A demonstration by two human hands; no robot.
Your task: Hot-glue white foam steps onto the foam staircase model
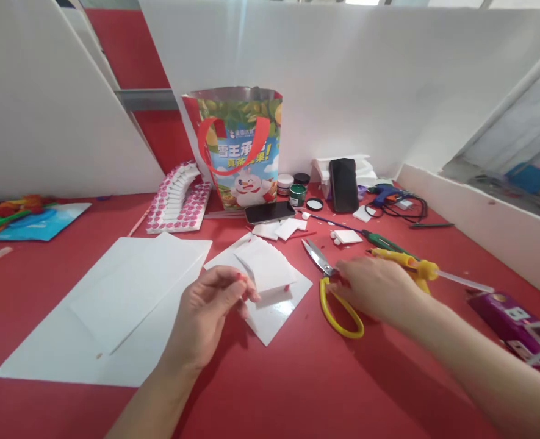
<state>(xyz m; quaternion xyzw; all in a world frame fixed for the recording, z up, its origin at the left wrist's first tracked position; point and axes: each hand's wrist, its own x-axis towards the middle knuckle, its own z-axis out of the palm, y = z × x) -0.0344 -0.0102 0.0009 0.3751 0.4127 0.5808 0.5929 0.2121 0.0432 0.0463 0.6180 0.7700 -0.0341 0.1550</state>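
My left hand [212, 308] is closed in a pinch in front of a small white foam-board structure [270, 265]. A tiny red spot shows at its fingertips, too small to name. The structure has slatted, step-like layers and a red bit at its front corner; it stands on a square white board [272, 320]. To the right, my right hand [373, 283] curls over the upper handle of the yellow-handled scissors [343, 320], its fingertips partly hidden. The scissors' blades point away and left, slightly open. Just beyond that hand lies a yellow glue gun [400, 259] with a clear glue stick.
Large white boards [82, 305] lie at left. Behind stand a printed bag [246, 164], a pink-dotted curved piece [178, 204], paint jars [297, 195] and a propped phone [343, 186]. Another phone [270, 212] lies flat. A purple box [510, 323] sits far right.
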